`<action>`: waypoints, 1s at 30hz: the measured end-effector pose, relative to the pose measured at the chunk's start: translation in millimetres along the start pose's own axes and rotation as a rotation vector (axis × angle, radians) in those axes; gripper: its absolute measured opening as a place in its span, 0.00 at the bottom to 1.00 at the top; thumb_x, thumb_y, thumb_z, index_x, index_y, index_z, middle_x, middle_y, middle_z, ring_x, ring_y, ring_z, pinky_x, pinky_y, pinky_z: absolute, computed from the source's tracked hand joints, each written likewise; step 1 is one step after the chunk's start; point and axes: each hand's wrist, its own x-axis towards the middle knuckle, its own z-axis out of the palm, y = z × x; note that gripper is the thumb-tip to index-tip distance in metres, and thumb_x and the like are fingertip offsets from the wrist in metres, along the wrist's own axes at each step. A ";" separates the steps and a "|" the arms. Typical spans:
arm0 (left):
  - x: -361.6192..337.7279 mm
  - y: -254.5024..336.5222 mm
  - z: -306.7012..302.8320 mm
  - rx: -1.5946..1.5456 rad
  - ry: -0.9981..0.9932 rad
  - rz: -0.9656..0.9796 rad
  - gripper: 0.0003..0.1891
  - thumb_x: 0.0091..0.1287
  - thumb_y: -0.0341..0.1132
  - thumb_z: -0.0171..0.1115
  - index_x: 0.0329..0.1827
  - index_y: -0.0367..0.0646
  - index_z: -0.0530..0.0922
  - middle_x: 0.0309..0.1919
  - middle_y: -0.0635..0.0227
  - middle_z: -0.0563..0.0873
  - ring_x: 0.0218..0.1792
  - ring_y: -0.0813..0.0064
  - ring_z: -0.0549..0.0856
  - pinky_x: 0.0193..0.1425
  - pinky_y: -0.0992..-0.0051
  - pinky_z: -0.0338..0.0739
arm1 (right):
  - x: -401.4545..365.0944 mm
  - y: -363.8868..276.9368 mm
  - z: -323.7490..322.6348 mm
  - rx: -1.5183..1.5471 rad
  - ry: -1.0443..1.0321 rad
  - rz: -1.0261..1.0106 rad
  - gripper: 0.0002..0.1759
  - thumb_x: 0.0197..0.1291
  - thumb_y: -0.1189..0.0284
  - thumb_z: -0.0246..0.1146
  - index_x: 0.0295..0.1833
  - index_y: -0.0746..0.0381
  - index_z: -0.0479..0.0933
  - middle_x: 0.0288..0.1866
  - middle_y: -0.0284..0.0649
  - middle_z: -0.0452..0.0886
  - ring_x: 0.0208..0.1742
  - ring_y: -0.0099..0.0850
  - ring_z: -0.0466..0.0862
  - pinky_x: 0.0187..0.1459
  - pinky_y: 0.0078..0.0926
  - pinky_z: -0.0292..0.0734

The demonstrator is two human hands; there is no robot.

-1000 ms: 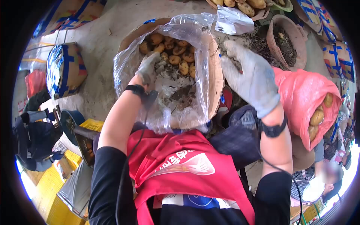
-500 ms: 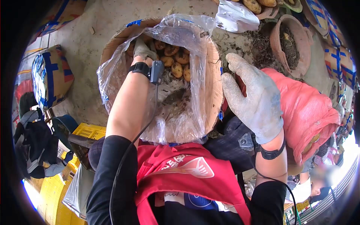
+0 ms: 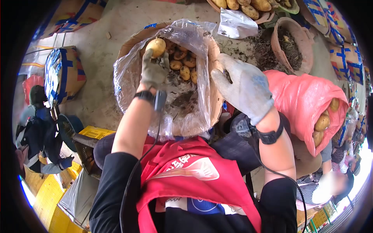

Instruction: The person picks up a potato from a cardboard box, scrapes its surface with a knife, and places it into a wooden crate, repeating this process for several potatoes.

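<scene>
A potato is held in the gloved fingers of my left hand, over the far left part of a round cardboard box. Clear plastic lining hangs over the box rim. Inside, several dirt-specked potatoes lie at the far side, with loose soil on the liner nearer to me. My right hand, in a grey-white glove, hovers at the box's right rim with thumb and fingers apart and nothing visible in it.
A pink sack of potatoes lies at my right. Beyond it stands a pinkish tub holding soil and scraps. More potatoes fill a basin at the top, beside a white sheet. Taped boxes and other people are around.
My left hand has come up out of the box toward me, now with a potato in its fingers. My right hand has shifted left to the box rim. The view has moved slightly.
</scene>
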 end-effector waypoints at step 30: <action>-240.7 -41.2 34.8 0.581 -0.462 0.161 0.28 0.80 0.43 0.59 0.80 0.45 0.67 0.64 0.64 0.83 0.51 0.74 0.86 0.53 0.71 0.80 | -27.0 -17.8 39.5 1.082 -0.526 0.074 0.36 0.70 0.37 0.62 0.60 0.60 0.83 0.45 0.36 0.88 0.37 0.25 0.89 0.40 0.22 0.85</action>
